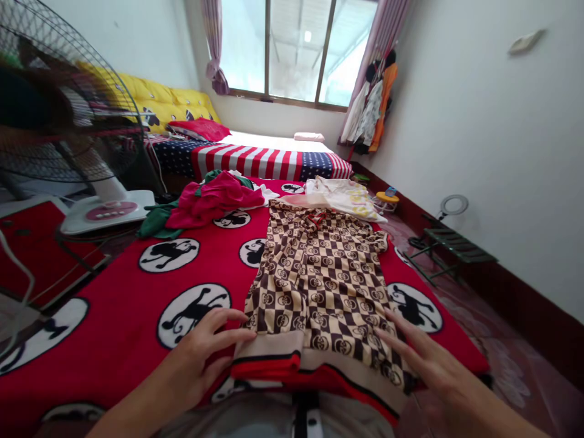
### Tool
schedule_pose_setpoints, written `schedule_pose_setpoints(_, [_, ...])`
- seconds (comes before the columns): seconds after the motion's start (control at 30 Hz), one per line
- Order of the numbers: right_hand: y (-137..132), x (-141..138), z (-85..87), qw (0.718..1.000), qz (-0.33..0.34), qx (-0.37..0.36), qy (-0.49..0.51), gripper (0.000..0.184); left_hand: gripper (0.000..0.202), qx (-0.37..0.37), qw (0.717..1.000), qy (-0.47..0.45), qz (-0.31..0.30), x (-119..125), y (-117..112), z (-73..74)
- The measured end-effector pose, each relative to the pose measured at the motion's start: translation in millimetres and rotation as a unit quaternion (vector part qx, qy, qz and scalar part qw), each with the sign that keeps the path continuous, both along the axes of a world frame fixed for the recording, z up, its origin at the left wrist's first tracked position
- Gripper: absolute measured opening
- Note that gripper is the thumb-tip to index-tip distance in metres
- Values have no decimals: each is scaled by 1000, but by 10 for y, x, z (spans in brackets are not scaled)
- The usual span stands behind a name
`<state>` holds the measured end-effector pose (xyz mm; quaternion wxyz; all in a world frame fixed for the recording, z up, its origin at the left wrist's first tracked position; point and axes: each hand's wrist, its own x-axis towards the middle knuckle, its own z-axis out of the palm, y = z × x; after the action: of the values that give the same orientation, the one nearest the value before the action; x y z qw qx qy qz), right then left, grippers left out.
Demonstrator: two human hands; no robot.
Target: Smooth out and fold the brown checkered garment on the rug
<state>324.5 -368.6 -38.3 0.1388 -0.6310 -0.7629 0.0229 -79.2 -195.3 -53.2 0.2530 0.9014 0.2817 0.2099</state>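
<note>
A brown-and-beige checked garment [323,274] lies spread on the red bedcover [219,255], with a red tie or trim at its far end. Its near end has a beige band edged in black and red, and part of that edge hangs toward me. My left hand [201,353] has its fingers apart, their tips touching the left edge just above the band. On the opposite edge, the fingers of my right hand [424,359] rest stretched out on the cloth. Neither hand grips the fabric.
Beyond it lie a crumpled pink garment [219,198] with green cloth [159,219], and a white garment [344,194]. A fan [112,207] stands at left. To the right are a dark green folding stool [456,243] and a wall. Another bed [255,158] is under the window.
</note>
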Motion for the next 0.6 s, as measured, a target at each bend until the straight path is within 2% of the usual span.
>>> schedule_pose_setpoints(0.07, [-86,-62,-165,999,11,43,-31,79,41,35,999,-8,-5,55,4,-1])
schedule_pose_setpoints(0.13, [-112,-120,-223,997,40,70,-21,68,35,52,998,-37,-12,104,7,50])
schedule_pose_setpoints(0.2, [-117,-138,-163,996,37,79,23,53,30,42,996,-73,-24,131,12,152])
schedule_pose_setpoints(0.33, [-142,-39,77,984,-41,103,142,34,27,11,990,-131,-40,140,34,384])
schedule_pose_setpoints(0.4, [-171,40,118,977,-46,80,192,29,27,0,990,-131,-50,154,32,439])
schedule_pose_setpoints(0.47, [-217,112,86,976,-32,30,214,23,25,-21,991,-102,-79,173,6,442])
schedule_pose_setpoints(0.53, [-275,164,37,979,-22,-31,202,18,25,-54,989,-61,-125,178,-41,426])
schedule_pose_setpoints(0.6, [-301,183,46,982,-22,-52,178,19,25,-87,983,-32,-158,156,-81,439])
